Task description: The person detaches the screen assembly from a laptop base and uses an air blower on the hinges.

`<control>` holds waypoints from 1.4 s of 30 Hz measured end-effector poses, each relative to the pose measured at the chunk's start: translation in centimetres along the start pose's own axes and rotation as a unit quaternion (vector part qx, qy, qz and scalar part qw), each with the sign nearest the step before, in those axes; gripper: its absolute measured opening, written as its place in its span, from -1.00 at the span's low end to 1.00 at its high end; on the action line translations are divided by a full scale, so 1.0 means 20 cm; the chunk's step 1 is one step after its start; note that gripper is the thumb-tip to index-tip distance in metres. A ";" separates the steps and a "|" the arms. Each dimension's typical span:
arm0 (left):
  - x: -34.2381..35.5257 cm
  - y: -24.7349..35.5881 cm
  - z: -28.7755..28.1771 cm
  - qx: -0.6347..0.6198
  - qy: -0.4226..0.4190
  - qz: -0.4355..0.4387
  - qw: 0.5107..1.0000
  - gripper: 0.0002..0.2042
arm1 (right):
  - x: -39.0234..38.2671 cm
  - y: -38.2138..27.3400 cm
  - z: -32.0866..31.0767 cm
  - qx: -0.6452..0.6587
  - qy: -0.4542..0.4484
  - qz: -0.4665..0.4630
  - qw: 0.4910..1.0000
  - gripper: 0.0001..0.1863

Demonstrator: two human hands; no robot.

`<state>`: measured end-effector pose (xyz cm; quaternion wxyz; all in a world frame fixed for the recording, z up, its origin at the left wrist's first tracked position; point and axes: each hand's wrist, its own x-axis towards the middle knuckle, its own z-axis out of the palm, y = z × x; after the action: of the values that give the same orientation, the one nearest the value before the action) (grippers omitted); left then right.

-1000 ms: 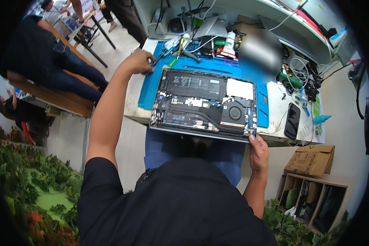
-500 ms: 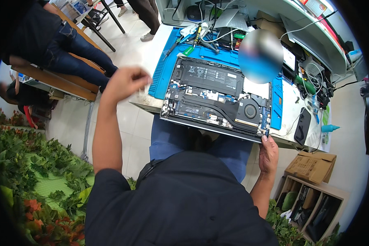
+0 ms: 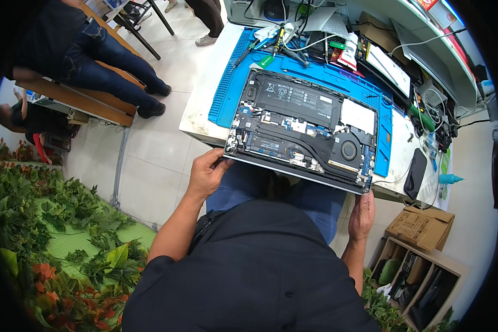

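An opened laptop lies with its insides facing up, its near edge jutting past the bench front above my lap. A black battery fills its far half, and a round cooling fan sits near its right end. At the near left corner my left hand pinches the laptop's edge between thumb and fingers. My right hand grips the near right corner from below, its fingertips partly hidden by the casing. A blue repair mat shows around the laptop's far and side edges.
Screwdrivers, pliers and cables clutter the mat's far edge, among them a yellow screwdriver. On the right lie a dark phone and a teal bottle. A cardboard box stands on a low shelf. Another person stands at left.
My left hand has come down from the air at left onto the laptop's near left corner. The right hand keeps its corner. The view has shifted slightly.
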<state>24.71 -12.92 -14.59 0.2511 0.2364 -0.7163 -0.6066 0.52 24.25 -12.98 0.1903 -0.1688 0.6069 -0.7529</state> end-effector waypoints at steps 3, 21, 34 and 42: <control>-0.02 0.03 0.02 -0.032 0.016 -0.005 0.999 -0.79 | -0.02 0.08 -0.01 -0.026 0.037 -0.002 0.999 -0.59; -0.11 0.14 0.01 -0.052 0.086 0.052 0.994 -0.73 | -0.08 -0.01 0.18 0.066 0.210 -0.087 0.972 -0.68; -0.13 0.51 0.03 -0.035 0.061 0.142 0.987 -0.75 | -0.15 -0.22 0.15 0.041 0.265 -0.246 0.932 -0.71; -0.06 0.74 0.10 -0.064 0.035 0.194 0.978 -0.71 | -0.14 -0.51 0.10 0.001 0.267 -0.344 0.900 -0.66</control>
<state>23.87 -8.41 -0.25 0.4037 0.0975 -0.6988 -0.5824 3.15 25.84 -2.69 -0.2500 -0.1594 0.5386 -0.7887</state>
